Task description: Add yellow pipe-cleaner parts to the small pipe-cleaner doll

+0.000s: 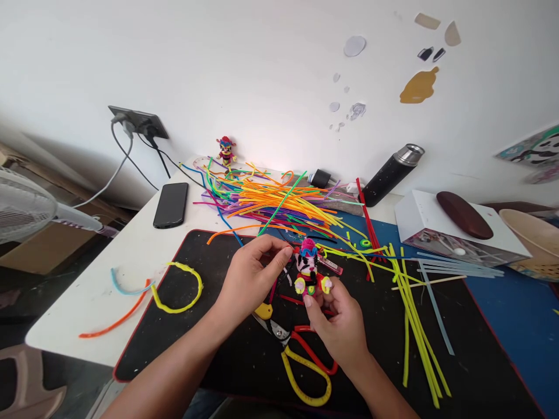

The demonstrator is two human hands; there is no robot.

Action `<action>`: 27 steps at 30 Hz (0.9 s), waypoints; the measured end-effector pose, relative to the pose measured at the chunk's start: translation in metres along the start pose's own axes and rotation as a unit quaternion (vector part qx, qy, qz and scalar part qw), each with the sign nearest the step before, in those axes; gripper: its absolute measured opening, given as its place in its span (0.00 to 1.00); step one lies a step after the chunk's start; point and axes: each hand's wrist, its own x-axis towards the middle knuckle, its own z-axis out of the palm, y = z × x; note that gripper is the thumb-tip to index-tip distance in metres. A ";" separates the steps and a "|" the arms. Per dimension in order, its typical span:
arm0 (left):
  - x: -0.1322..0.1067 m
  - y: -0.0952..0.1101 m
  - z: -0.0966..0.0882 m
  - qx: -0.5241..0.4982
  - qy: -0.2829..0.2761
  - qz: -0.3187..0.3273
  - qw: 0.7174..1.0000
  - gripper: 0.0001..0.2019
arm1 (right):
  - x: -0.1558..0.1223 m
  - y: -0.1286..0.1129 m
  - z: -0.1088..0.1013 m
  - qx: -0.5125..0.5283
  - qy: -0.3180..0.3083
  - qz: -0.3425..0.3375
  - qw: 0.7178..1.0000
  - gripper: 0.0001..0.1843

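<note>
My right hand (338, 323) holds a small pipe-cleaner figure (309, 269) from below, fingers closed round its base. The figure is white and pink with a blue and red head and yellow-green feet. My left hand (251, 273) is pinched at the figure's left side, fingertips together on a thin piece I cannot make out. Both hands hover over a black mat (205, 349). Under them lie scissors (301, 355) with red and yellow handles.
A heap of coloured pipe cleaners (271, 201) covers the table's back. Yellow-green stems (414, 326) lie at right. A curved yellow piece (183, 288), a phone (171, 203), a black flask (391, 173), a white box (454, 230), a second figure (226, 149) and a fan (21, 203) stand around.
</note>
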 end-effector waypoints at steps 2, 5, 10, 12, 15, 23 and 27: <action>0.000 0.000 0.000 0.006 -0.002 0.005 1.000 0.11 | 0.001 -0.002 0.000 0.001 -0.001 -0.005 1.000 0.13; -0.001 -0.002 0.000 0.012 -0.005 0.009 1.000 0.10 | 0.001 -0.004 0.000 0.000 0.001 -0.010 1.000 0.14; -0.001 -0.003 0.000 0.029 -0.013 0.012 0.999 0.10 | 0.001 -0.004 0.001 -0.009 0.000 -0.018 1.000 0.14; -0.001 -0.002 0.000 0.035 -0.016 0.011 0.999 0.11 | 0.002 -0.005 0.001 -0.018 0.005 -0.032 0.999 0.14; 0.000 -0.002 -0.001 0.040 -0.018 0.011 0.999 0.11 | 0.002 -0.007 0.002 -0.032 0.014 -0.046 0.998 0.15; -0.001 -0.004 0.000 0.038 -0.020 0.011 0.999 0.11 | 0.002 -0.011 0.002 -0.048 0.011 -0.054 0.997 0.16; -0.001 -0.004 0.001 0.044 -0.018 0.022 0.999 0.10 | 0.001 -0.010 0.003 -0.060 0.011 -0.060 0.996 0.16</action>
